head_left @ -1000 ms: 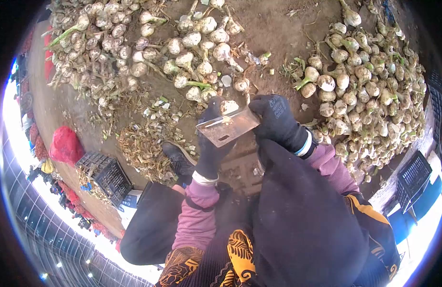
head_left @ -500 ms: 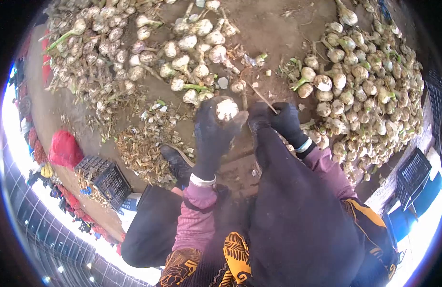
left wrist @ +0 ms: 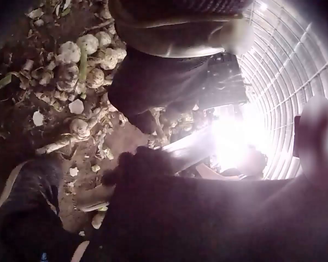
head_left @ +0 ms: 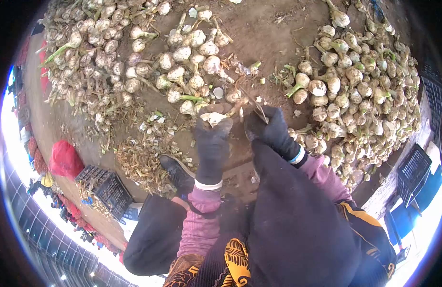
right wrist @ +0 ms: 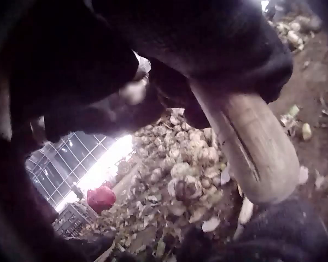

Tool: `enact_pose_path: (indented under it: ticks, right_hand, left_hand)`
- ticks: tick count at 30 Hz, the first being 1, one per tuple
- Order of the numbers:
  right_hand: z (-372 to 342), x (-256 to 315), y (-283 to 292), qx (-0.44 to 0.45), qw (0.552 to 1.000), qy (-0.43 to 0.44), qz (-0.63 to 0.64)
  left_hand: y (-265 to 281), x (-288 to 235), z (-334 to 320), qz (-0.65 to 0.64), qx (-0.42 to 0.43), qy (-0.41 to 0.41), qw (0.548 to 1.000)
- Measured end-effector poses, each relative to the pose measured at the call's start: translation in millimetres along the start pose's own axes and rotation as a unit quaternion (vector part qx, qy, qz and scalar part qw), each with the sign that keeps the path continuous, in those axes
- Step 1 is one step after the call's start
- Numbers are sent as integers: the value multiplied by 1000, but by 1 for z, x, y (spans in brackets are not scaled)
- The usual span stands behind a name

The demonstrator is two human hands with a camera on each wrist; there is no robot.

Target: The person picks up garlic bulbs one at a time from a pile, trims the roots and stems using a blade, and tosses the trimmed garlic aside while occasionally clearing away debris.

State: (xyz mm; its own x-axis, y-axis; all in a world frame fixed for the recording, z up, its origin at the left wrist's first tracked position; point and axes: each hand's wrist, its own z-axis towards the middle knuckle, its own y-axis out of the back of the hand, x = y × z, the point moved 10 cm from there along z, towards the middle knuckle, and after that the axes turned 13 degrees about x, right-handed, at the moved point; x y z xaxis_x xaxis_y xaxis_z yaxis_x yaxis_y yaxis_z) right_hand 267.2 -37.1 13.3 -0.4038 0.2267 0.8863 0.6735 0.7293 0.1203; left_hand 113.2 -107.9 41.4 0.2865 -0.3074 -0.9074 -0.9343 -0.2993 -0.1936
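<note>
My left hand (head_left: 212, 148), in a dark glove, grips a whitish garlic bulb (head_left: 212, 118) whose stem points right, towards the other hand. My right hand (head_left: 274, 129), gloved too, grips a broad-bladed knife by its wooden handle (right wrist: 254, 144). From the head, the knife blade (head_left: 254, 104) is seen nearly edge-on, as a thin brown line slanting up and left from the fist. The two hands are a short gap apart over the ground between the knees. Dark gloves and glare cover much of both wrist views.
Untrimmed garlic (head_left: 106, 48) with stems spreads at the upper left, with several loose bulbs (head_left: 182, 52) nearer the middle. A large pile of short-stemmed garlic (head_left: 359, 91) lies at the right. Dry trimmings (head_left: 142, 160) lie beside the left shoe (head_left: 177, 173). A black crate (head_left: 113, 191) and red sack (head_left: 66, 159) stand left.
The knife blade, earlier held flat across the bulb, has moved right off it and turned edge-on. My left hand has turned the bulb from its round pale face to its side.
</note>
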Motion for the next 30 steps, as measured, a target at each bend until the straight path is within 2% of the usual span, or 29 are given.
enact_pose_path:
  ticks: [1,4,5,6,7,8,9,10,11,12,14,15,16,17,19,20,21,22,23,25,26,28,29,30]
  right_hand:
    - [1,13,3,-6,1000,26,-3]
    - [5,7,0,0,997,53,-64]
    - [6,-5,-1,2,994,57,-95]
    - [4,-59,-4,39,990,-115,-69]
    - [-2,-80,-3,47,988,-147,-28]
    - [-11,-101,-3,60,982,-179,13]
    - [-21,-124,-4,47,985,-166,-16]
    - [-31,-146,-4,34,987,-154,-45]
    - [-42,-167,-16,30,988,-105,113]
    - [-39,-182,-19,27,964,-41,261]
    - [-41,-188,-21,21,927,-15,375]
    - [-41,-184,-16,13,938,-48,344]
    - [-38,-176,-5,3,947,-78,312]
    - [-35,-165,8,-9,954,-107,279]
    - [-36,-147,24,-31,961,-171,216]
    - [-38,-143,26,-35,960,-206,184]
    - [-36,-133,25,-47,958,-192,207]
    - [-34,-123,22,-61,955,-179,231]
    - [-35,-119,22,-76,950,-165,253]
    - [-32,-121,24,-70,962,-161,208]
    - [-31,-120,24,-67,966,-158,195]
    - [-28,-115,26,-60,974,-151,155]
    - [-25,-112,30,-57,979,-148,129]
    - [-24,-109,32,-54,982,-146,103]
  left_hand:
    - [-4,-8,3,47,-2,-16,999]
    - [-16,-23,3,0,14,14,1000]
    - [-22,-27,5,-82,35,-18,996]
    - [-27,-31,9,-163,57,-52,984]
    - [-30,-36,14,-241,77,-88,964]
    - [-18,-28,9,-170,27,-27,985]
    - [-24,-34,12,12,59,-27,998]
    - [-34,-34,12,192,100,-13,976]
    - [-57,-47,15,233,139,-58,961]
    - [-79,-60,16,270,175,-107,941]
    - [-127,-75,19,-1,277,-69,958]
    - [-151,-83,20,-130,311,-34,941]
    - [-141,-73,33,-47,287,-31,956]
    - [-114,-49,44,75,223,-15,972]
    - [-60,-1,61,312,102,61,943]
    - [-39,20,65,446,61,67,891]
    - [-18,40,68,567,16,83,819]
    - [-16,50,69,706,12,60,705]
    - [-12,64,67,712,18,56,700]
    - [-13,75,72,723,25,37,690]
    - [-5,75,76,678,-6,58,732]
    - [5,74,77,501,11,47,864]
    - [8,73,76,402,20,42,914]
    - [7,71,72,419,26,45,906]
